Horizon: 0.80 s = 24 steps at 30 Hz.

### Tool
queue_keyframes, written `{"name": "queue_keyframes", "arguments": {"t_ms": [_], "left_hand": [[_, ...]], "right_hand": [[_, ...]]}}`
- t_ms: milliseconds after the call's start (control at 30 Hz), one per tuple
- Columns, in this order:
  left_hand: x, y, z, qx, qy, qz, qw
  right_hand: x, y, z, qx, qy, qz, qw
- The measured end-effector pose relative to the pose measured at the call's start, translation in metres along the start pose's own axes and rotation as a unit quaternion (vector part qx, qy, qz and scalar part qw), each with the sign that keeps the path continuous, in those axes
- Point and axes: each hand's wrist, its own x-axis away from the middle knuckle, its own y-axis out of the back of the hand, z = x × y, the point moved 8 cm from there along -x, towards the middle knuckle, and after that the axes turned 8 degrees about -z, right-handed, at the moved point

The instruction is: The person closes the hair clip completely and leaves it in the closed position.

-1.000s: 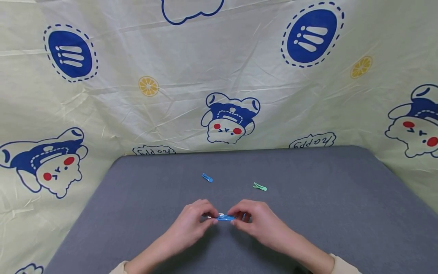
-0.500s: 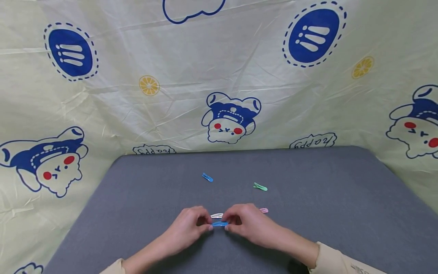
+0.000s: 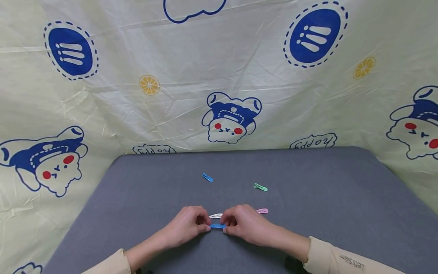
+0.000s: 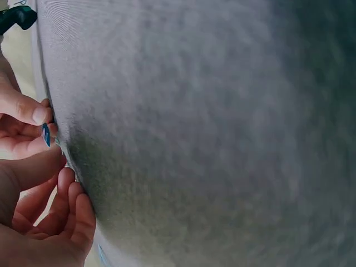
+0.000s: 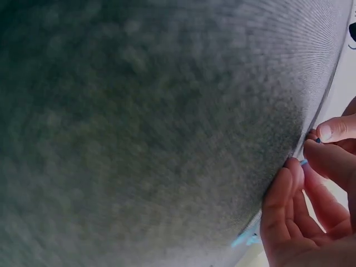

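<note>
A blue snap hair clip (image 3: 217,226) spans the gap between my two hands, low at the front of the table. My left hand (image 3: 186,225) pinches its left end between thumb and fingers; my right hand (image 3: 244,224) pinches the other end. In the left wrist view the blue clip (image 4: 45,135) shows edge-on at the fingertips. Just behind it lies a white hair clip (image 3: 216,216), partly covered by the right fingers. A pink hair clip (image 3: 262,211) pokes out beyond the right hand.
Farther back on the grey cloth-covered table (image 3: 154,190) lie another blue hair clip (image 3: 207,177), left of centre, and a green hair clip (image 3: 260,187) with its arms spread, to the right. A printed curtain (image 3: 178,114) hangs behind the table's far edge.
Both hands have come toward the body and slightly left, carrying the blue hair clip. The white clip, earlier overlapped by it, now shows apart; the pink clip has come into view.
</note>
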Motion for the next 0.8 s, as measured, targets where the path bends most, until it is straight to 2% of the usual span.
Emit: {"name": "queue_keyframes", "arguments": {"t_ms": [267,567,800], "left_hand": [[-0.0024,-0.003,0.0049,0.025,0.022,0.02,0.9992],[-0.0019,-0.0024,0.0051,0.026,0.009,0.015,0.9995],[0.0003,-0.0034,0.0055,0.028,0.025,0.013,0.9992]], "right_hand": [[-0.0013,-0.002,-0.0051,-0.011,-0.013,0.007,1.0],[-0.0026,-0.0041,-0.0053,-0.022,-0.01,0.013,1.0],[-0.0018,-0.0055,-0.0075,-0.029,-0.014,0.03,0.999]]}}
